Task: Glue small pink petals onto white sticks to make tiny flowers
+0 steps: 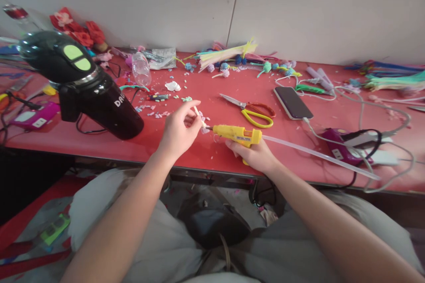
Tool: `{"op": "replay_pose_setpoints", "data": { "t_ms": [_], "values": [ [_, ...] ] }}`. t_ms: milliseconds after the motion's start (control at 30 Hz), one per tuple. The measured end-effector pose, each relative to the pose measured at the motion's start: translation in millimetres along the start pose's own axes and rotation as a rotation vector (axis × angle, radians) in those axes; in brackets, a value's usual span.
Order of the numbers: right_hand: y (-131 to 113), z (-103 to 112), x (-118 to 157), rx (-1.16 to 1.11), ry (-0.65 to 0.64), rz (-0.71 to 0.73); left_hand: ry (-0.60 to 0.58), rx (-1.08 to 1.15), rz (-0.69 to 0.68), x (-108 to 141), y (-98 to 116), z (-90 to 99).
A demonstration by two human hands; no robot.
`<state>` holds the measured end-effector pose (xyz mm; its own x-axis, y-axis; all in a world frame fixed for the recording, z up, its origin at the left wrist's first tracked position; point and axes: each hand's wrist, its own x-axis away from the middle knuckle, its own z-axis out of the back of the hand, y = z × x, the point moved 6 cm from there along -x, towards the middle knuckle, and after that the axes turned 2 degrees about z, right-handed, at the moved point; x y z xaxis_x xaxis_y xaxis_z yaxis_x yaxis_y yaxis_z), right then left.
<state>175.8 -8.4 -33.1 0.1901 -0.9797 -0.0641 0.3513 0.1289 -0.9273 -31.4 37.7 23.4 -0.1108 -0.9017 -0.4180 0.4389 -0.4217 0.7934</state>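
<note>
My left hand (182,126) pinches a thin pale stick (197,110) between thumb and fingers over the red table (186,150). A small whitish piece (204,127) shows beside the fingertips; its exact shape is unclear. My right hand (254,154) is wrapped round a yellow glue gun (234,133), whose nozzle points left and meets or nearly meets the whitish piece. A long clear glue stick (318,154) runs out of the back of the gun to the right. Small pink and green bits (157,110) lie left of my left hand.
Scissors (250,110) and a phone (293,102) lie beyond my right hand. A black tumbler (102,97) leans at the left. Pipe cleaners (226,56) line the back. A purple power strip (345,148) with cables sits at the right, near the table's front edge.
</note>
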Motion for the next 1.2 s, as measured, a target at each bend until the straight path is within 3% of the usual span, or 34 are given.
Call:
{"op": "replay_pose_setpoints", "data": {
  "t_ms": [833, 1200],
  "values": [
    [-12.0, 1.8, 1.4, -0.009, -0.011, -0.001, 0.026, -0.039, 0.074, -2.7, -5.4, 5.5],
    [2.5, 49.6, -19.2, 0.240, 0.277, -0.031, 0.042, 0.011, 0.080, -6.4, -3.5, 18.2]
  ]
}}
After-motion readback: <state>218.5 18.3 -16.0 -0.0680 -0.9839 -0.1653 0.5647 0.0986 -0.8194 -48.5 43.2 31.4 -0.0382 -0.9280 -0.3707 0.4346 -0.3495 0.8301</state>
